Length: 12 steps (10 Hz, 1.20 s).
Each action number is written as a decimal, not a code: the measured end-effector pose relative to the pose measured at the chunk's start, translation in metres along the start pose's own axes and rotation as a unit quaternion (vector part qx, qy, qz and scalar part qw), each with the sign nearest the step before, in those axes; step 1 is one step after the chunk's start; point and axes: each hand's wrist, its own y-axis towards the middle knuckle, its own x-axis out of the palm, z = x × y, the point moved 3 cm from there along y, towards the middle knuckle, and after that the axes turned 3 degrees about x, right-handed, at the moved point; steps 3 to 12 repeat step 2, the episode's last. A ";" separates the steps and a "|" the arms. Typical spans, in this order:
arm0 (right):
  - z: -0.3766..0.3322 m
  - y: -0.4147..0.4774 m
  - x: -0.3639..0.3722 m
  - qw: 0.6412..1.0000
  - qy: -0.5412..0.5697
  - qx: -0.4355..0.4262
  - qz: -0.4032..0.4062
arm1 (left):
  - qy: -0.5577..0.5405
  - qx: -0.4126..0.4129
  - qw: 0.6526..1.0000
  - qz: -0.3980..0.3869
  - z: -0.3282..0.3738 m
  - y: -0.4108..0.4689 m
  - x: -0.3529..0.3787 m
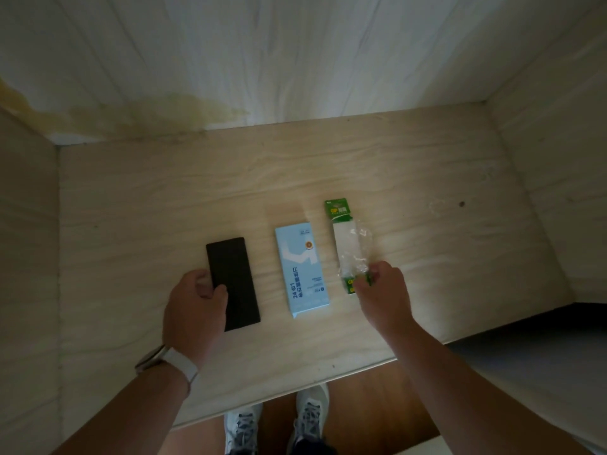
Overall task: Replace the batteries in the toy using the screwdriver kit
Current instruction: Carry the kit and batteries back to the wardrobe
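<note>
Three items lie side by side on the wooden table (131,208), each with its long axis running from lower to upper frame, slightly tilted.

Centre left: black slab (236,267), gripped at its left long edge by the left hand (197,303), with the thumb on its face and the fingers curled at the edge.

Centre: blue screwdriver kit box (302,267), untouched, lying between the two hands.

Centre right: battery pack (353,244), its lower green end pinched by the right hand (382,290). The rest of it extends away toward upper frame.

Judgement: the batteries sit directly at the right fingertips, so that hand is placed to take them.

Not determinable: whether the slab is the toy (its dark face shows no features), and how many cells remain, since fingers and crumpled film hide them
</note>
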 end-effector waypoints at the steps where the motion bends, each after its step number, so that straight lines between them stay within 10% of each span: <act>1: 0.000 -0.005 -0.002 1.000 0.008 0.023 0.008 | 0.014 0.025 1.000 0.001 0.008 -0.003 -0.009; 12: -0.004 -0.017 -0.012 0.999 0.023 0.039 0.001 | 0.034 0.100 0.994 0.011 0.030 -0.009 -0.025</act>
